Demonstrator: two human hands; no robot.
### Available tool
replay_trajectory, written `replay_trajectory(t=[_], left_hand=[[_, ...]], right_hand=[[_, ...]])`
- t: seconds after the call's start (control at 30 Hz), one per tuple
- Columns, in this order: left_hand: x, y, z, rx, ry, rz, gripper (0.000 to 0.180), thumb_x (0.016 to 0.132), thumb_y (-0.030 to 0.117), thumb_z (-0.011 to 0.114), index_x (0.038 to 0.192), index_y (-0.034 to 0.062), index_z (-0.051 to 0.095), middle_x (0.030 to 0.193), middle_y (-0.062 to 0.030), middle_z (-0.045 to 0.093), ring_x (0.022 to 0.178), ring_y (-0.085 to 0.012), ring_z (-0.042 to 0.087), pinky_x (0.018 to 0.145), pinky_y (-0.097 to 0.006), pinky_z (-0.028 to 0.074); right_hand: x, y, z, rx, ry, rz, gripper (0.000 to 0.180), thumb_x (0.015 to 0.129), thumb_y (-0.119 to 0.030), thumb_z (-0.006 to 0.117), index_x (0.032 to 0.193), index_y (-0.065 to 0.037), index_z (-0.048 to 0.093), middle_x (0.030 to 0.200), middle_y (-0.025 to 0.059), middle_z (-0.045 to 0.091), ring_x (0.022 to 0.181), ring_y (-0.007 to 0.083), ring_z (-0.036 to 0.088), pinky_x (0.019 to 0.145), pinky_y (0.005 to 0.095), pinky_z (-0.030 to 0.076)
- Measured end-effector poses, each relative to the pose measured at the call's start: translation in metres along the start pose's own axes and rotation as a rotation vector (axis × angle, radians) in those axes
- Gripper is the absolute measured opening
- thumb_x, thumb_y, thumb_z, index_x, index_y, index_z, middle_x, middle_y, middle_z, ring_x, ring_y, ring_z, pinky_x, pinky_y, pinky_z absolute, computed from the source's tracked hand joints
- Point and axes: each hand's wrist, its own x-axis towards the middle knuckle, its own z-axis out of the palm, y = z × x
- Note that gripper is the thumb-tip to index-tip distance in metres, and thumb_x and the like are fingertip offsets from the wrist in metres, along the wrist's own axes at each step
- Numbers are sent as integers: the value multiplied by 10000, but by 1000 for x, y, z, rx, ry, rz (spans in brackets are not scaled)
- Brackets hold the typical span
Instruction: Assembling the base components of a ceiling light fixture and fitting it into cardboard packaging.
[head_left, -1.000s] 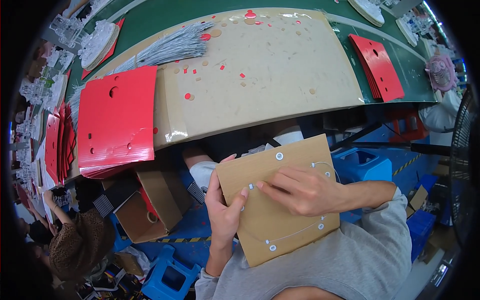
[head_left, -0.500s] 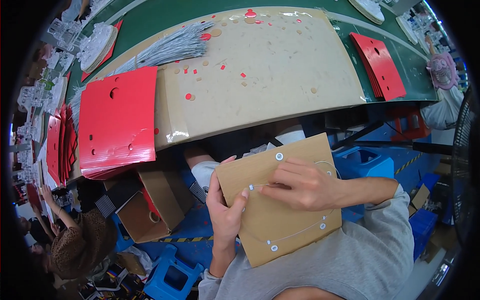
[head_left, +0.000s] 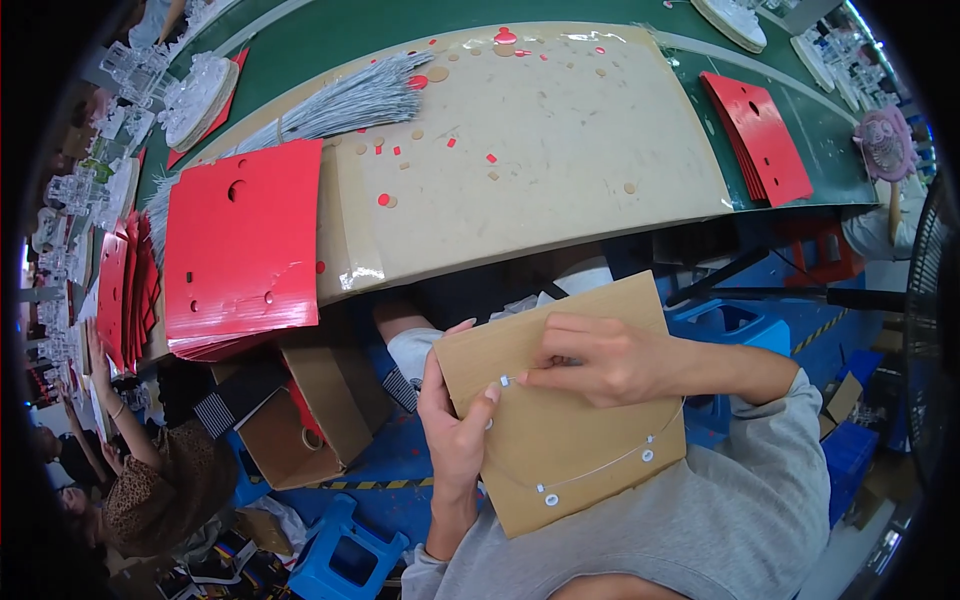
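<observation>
A brown cardboard panel [head_left: 580, 430] rests tilted on my lap against my grey shirt. My left hand [head_left: 455, 435] grips its left edge, with the thumb on the front face beside a small white clip-like piece [head_left: 504, 381]. Above the panel's upper middle, my right hand [head_left: 605, 362] pinches a thin pale wire [head_left: 600, 466] close to that piece. The wire also curves across the lower part of the panel, passing small white pieces near round white discs [head_left: 551, 500]. My right hand hides part of the upper face.
Red hole-punched sheets [head_left: 245, 240] are stacked on the table's left, beside a bundle of grey wires [head_left: 340, 100]. More red sheets [head_left: 760, 140] lie at right. Punched scraps dot the cardboard table cover [head_left: 560, 130]. Blue stools [head_left: 350, 550], an open carton [head_left: 285, 440] and a fan [head_left: 930, 250] surround me.
My right hand has shifted slightly, its fingers more curled. The wire loop above my right wrist now shows below it. At left, another person's arm has moved up.
</observation>
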Motion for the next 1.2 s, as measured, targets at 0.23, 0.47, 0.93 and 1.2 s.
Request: replay_trajectory(t=[0.23,0.47,0.93,1.2], left_hand=[[-1,0,1,1,23,25,632,799,-18,607,1417,-50,481,1313,-132,587,1215,-211,569,1075,-334,420],[-6,1,4,44,35,-10,609,811,-36,612,1409,-44,497,1280,-126,610,1177,-194,594,1035,-318,451],[0,-3,0,88,36,42,590,782,-34,583,1368,-39,517,1249,-134,614,1155,-206,605,1024,-324,461],[-2,-5,1,86,42,17,605,784,-11,554,1386,-38,494,1250,-141,606,1179,-218,592,1044,-331,443]], right_hand=[[1,-2,1,-100,-11,-70,392,752,-28,685,1141,20,700,937,106,580,870,262,612,732,357,553],[-5,2,2,19,-15,-9,246,797,-14,642,1026,17,726,939,128,552,926,292,600,767,381,559],[4,11,3,20,-49,-59,230,804,-30,674,1017,27,739,909,130,543,893,284,603,727,386,551],[3,7,7,-14,-23,-90,222,797,-37,674,1006,36,699,919,136,553,893,280,610,728,383,555]])
